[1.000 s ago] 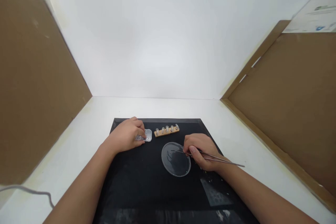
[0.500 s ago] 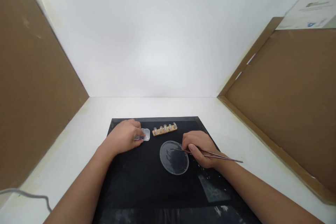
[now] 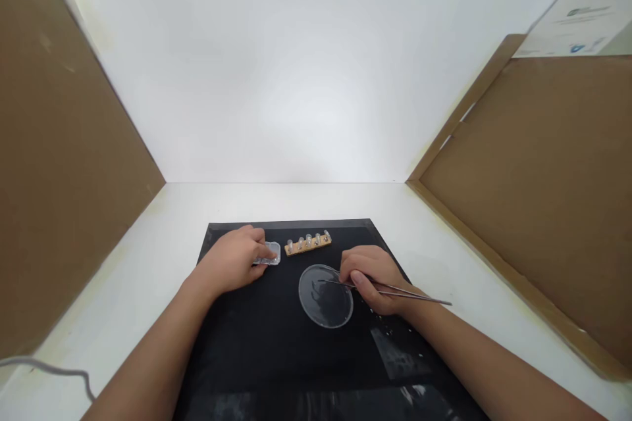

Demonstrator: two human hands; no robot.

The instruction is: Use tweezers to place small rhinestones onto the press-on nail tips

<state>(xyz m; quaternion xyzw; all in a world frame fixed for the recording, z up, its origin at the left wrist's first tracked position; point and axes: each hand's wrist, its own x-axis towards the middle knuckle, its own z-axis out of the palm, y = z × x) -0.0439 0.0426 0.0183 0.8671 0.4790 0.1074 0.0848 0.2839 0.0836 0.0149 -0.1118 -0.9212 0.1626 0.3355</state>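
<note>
My left hand rests on the black mat, its fingers closed on a small clear plastic box. My right hand pinches long metal tweezers; their tips reach over a round clear dish lying flat on the mat. A small wooden strip carrying a row of several clear little vials lies just behind the dish, between the two hands.
Brown cardboard walls stand on the left and right, with a white wall behind. A white tabletop surrounds the mat. A grey cable lies at the near left. A clear film piece lies on the mat under my right forearm.
Both hands keep their holds. The whole scene has slid slightly left in view as my head shifted; the tweezers' tips stay over the dish.
</note>
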